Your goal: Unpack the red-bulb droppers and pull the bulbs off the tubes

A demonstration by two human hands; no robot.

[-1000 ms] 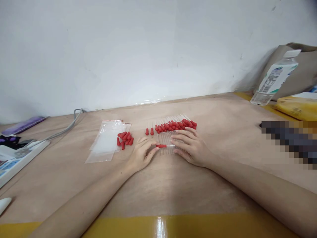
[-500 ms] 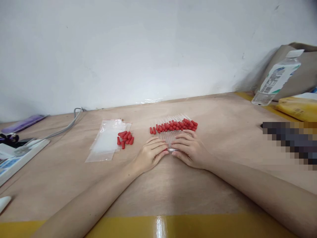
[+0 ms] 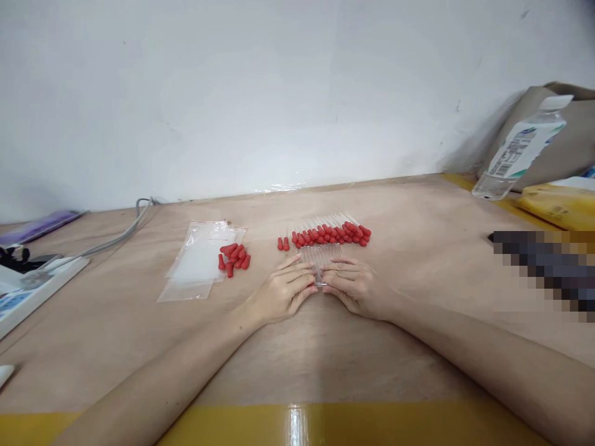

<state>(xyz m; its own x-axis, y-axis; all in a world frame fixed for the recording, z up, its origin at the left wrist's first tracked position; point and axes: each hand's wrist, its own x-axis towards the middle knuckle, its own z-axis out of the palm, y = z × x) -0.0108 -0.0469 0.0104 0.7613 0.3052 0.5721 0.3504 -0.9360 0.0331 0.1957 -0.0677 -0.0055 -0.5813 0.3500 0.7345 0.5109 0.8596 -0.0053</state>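
Note:
Just in front of the clear glass tubes (image 3: pixel 320 253), my left hand (image 3: pixel 286 290) and my right hand (image 3: pixel 353 286) meet with fingers closed. A short stretch of one glass dropper tube (image 3: pixel 320 284) shows between their fingertips, lying crosswise. My right hand pinches this tube. The left fingertips close round its other end, where a small bit of red rubber bulb barely shows. Beyond the bare tubes lies a row of glass droppers with red rubber bulbs (image 3: pixel 328 233), bulbs toward me. Loose red bulbs (image 3: pixel 235 256) are heaped left of my left hand.
Clear zip bags (image 3: pixel 190 266) lie beside the loose bulbs. At the left are a power strip (image 3: pixel 69 272), a grey cable (image 3: pixel 125 234) and a purple packet (image 3: pixel 41 227). A plastic bottle (image 3: pixel 520 148) and a yellow packet (image 3: pixel 558 201) stand at the right, near the wall.
My hands have drawn closer together, and less of the tube shows between them. The right fingers have come down off the bare tubes. The view has shifted slightly.

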